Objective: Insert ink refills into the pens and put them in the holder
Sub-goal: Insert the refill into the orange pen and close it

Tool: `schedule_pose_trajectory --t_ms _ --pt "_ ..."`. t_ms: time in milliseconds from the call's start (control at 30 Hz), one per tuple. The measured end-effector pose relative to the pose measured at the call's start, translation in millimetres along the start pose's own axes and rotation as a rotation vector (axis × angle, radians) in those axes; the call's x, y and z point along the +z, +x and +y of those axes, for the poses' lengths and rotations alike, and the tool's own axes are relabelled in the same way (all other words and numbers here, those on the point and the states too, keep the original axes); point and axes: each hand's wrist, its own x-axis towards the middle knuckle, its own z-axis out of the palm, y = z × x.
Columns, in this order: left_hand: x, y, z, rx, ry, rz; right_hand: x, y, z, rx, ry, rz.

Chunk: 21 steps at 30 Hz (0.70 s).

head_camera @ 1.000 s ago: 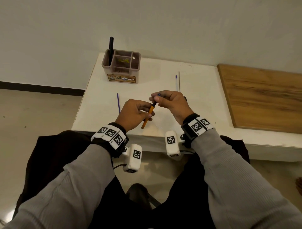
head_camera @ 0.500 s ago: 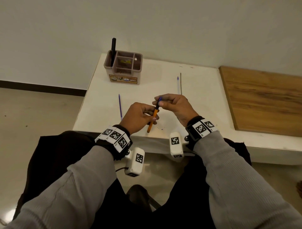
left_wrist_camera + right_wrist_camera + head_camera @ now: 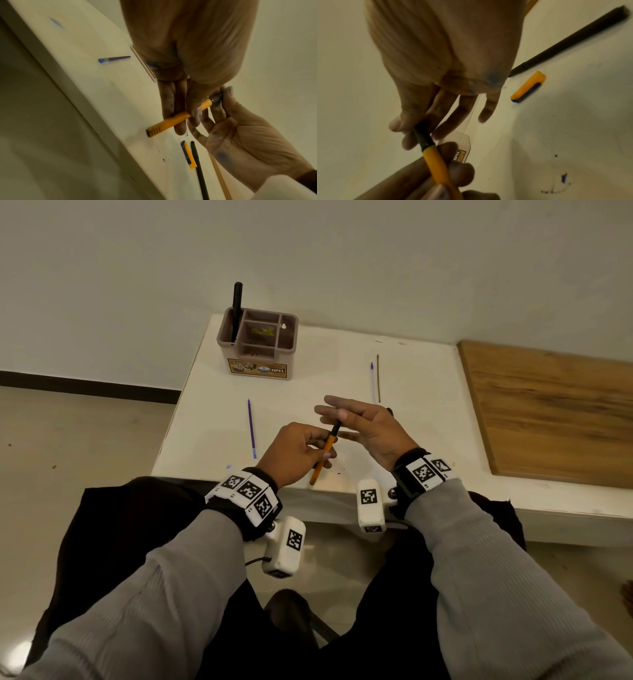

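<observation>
My left hand (image 3: 298, 453) grips the middle of an orange pen (image 3: 323, 453) that tilts up over the table's near edge. My right hand (image 3: 370, 429) pinches the pen's black tip section (image 3: 421, 136) between thumb and index finger, its other fingers spread straight. The brown holder (image 3: 257, 344) stands at the table's far left with a black pen (image 3: 236, 309) upright in its left compartment. A purple refill (image 3: 251, 429) lies left of my hands. A blue refill (image 3: 372, 381) and a dark refill (image 3: 378, 378) lie side by side beyond my right hand.
An orange cap (image 3: 528, 86) and a black pen (image 3: 570, 39) lie on the white table (image 3: 342, 361) under my right hand. A wooden board (image 3: 548, 412) covers the table's right part. Ink marks dot the near edge. A wall stands behind the table.
The blue refill end that stuck out above the pen no longer shows. My right hand's outer fingers have spread straight, with thumb and index now on the black tip.
</observation>
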Motion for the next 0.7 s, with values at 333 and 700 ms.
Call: schedule_pose_trajectory --t_ms 333,700 --pt "-5.6 0.7 0.8 -0.013 -0.058 -0.001 4.0 0.5 1.5 -0.042 0.012 0.048" --pt "-8.7 2.3 0.4 -0.035 -0.11 0.005 8.3 3.4 3.3 -0.017 0.044 0.028"
